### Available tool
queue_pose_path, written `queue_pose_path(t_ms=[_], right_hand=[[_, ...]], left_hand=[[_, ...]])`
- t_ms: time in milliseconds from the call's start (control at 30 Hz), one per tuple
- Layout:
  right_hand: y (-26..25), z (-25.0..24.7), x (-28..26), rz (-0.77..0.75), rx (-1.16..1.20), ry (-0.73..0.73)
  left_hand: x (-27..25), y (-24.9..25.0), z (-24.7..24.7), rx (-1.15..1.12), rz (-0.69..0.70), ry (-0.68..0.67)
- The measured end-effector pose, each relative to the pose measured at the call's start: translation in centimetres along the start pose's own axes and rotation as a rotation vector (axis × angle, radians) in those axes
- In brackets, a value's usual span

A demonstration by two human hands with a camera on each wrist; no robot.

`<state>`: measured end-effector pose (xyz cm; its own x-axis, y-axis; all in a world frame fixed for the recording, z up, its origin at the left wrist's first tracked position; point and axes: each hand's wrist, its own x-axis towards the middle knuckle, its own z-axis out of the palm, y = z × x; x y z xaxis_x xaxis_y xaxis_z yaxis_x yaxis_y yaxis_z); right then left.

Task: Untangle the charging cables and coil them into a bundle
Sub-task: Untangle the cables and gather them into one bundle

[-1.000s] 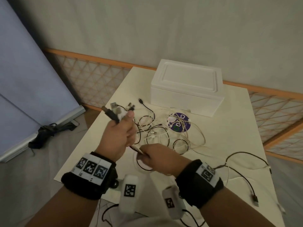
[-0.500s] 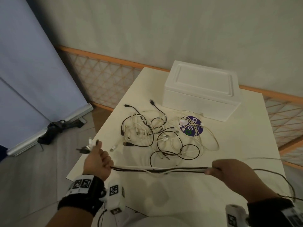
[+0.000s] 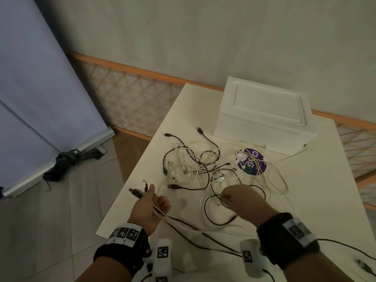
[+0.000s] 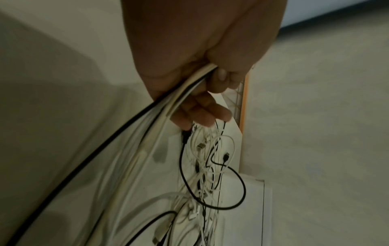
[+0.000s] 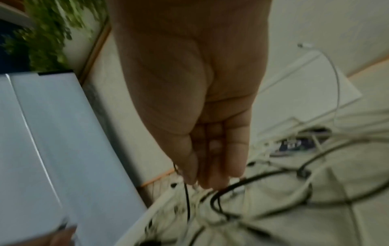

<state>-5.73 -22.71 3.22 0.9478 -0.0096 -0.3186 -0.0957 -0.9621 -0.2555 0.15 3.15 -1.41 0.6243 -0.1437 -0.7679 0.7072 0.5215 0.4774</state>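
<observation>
A tangle of black and white charging cables lies in the middle of the cream table. My left hand is raised over the table's front left edge and grips a bunch of cables, whose plug ends stick out past the thumb. In the left wrist view the fingers curl round these strands, which trail back toward me. My right hand reaches down into the pile's near side. Its thumb and fingertips pinch a thin black cable; that view is blurred.
A white foam box stands at the back of the table, with a purple round sticker under the cables in front of it. Another black cable lies at the near right. A lattice railing and a banner stand are on the left.
My right hand let go of the stretched strands and moved forward to the pile. The left hand came up and inward with its bunch, which now hangs slack.
</observation>
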Motion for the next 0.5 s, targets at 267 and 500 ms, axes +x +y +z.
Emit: queue_pose_path(t_ms=[267,500], right_hand=[[-1.2,4.9,3.5,0.154,-0.162,-0.128],[0.0,3.6,3.2,0.146,-0.047,0.024]], left_hand=[[0.1,0.2,1.9,0.337,0.119,-0.173],[0.2,0.6,3.7,0.434,0.106,-0.241]])
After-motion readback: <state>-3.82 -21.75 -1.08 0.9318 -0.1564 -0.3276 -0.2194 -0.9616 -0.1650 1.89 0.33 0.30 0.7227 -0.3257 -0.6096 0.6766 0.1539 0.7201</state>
